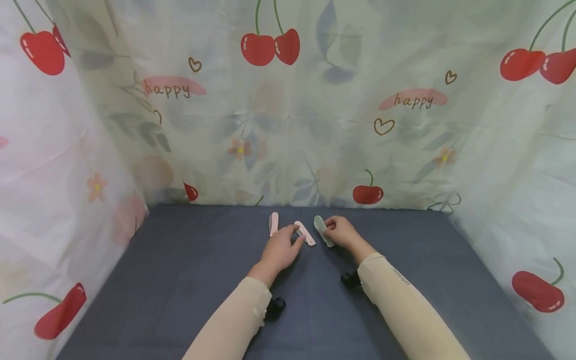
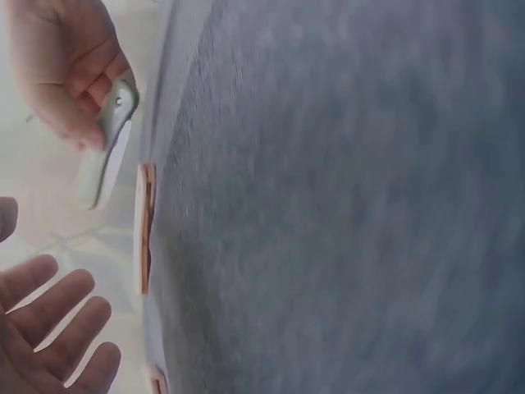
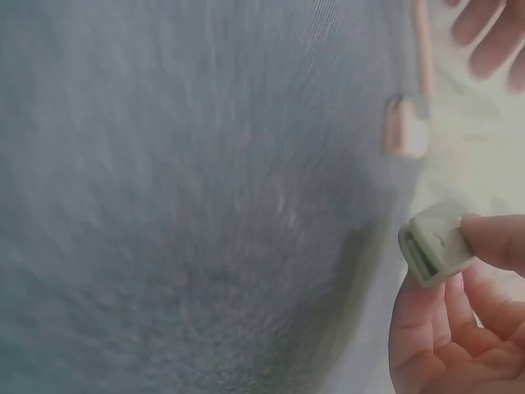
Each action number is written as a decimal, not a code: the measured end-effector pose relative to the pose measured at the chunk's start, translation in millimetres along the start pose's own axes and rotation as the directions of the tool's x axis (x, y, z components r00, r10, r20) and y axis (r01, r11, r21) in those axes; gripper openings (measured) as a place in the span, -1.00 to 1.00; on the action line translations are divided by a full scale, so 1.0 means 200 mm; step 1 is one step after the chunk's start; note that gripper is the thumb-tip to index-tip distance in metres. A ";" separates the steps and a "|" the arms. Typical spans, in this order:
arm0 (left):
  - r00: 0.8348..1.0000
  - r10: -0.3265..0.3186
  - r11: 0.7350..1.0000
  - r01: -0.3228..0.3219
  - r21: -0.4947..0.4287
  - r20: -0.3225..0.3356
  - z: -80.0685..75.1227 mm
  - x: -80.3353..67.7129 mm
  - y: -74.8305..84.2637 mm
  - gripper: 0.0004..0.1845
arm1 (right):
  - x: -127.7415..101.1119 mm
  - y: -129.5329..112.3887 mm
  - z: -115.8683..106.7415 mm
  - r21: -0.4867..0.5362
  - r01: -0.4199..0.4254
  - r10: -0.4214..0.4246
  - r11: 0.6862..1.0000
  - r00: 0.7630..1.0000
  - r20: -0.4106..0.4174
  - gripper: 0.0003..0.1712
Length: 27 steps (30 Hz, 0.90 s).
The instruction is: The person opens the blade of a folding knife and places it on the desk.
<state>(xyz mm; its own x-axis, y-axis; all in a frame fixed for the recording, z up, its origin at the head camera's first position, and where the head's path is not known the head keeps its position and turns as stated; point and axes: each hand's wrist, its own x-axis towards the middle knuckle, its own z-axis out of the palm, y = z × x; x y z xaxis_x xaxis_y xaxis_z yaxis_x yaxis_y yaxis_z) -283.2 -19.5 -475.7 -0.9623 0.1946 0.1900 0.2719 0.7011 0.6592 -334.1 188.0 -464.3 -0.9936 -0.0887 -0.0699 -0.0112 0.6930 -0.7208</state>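
Note:
My right hand (image 1: pixel 344 232) pinches a pale green folding knife (image 1: pixel 321 229) between thumb and fingers, held above the table. In the left wrist view a white blade shows along the green handle (image 2: pixel 105 152), partly folded; the right wrist view shows its handle end (image 3: pixel 443 238). My left hand (image 1: pixel 280 247) hovers by the middle pink folding knife (image 1: pixel 306 234), fingers apart and holding nothing; in its own wrist view those fingers (image 2: pixel 61 320) are spread. That pink knife lies on the table. A second pink folding knife (image 1: pixel 274 223), its blade partly out, lies left of it.
A dark grey cloth-covered table (image 1: pixel 189 280) spreads under both arms. Behind it hangs a printed curtain (image 1: pixel 288 120) with cherries and flowers, and similar curtains stand at the left and right sides. Black wrist cameras (image 1: pixel 275 307) hang under the sleeves.

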 end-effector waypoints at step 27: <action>0.998 -0.031 0.918 0.010 -0.397 -0.047 0.02 -0.13 0.06 -0.70 | -0.34 -0.10 0.10 0.353 0.040 -0.063 0.935 0.997 0.052 -0.70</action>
<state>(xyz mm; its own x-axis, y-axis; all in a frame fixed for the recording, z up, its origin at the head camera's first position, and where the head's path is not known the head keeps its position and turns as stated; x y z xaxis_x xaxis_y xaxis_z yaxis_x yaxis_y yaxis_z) -255.6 -12.6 -475.0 -0.9690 0.1402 0.2033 0.2419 0.3735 0.8955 -264.3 166.3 -459.2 -0.9837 -0.1693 -0.0605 -0.0109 0.3919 -0.9199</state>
